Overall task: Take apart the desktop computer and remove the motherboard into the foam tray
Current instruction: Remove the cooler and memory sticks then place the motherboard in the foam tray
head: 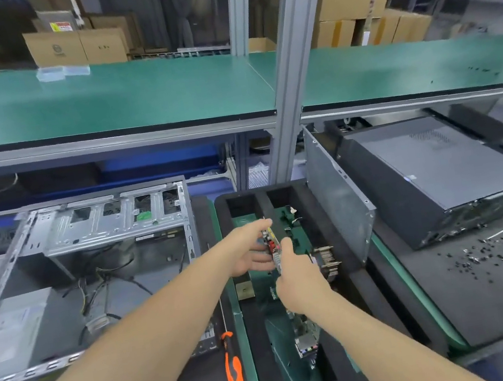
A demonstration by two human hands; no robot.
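Placement is the step I judge in hand: left hand [249,252] and right hand [300,284] both grip the motherboard [273,247], on edge over the foam tray [258,352] beside the open case [86,228], and next I must lower it flat, seemingly into a free recess.

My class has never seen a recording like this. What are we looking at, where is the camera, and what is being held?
There is no machine: a person works with bare hands, and the single camera sits on their head, looking down. The left hand and right hand both grip a motherboard, held on edge over a black foam tray. To the left lies an opened computer case, with an orange-handled screwdriver beside the tray. To the right are a closed computer and loose screws.
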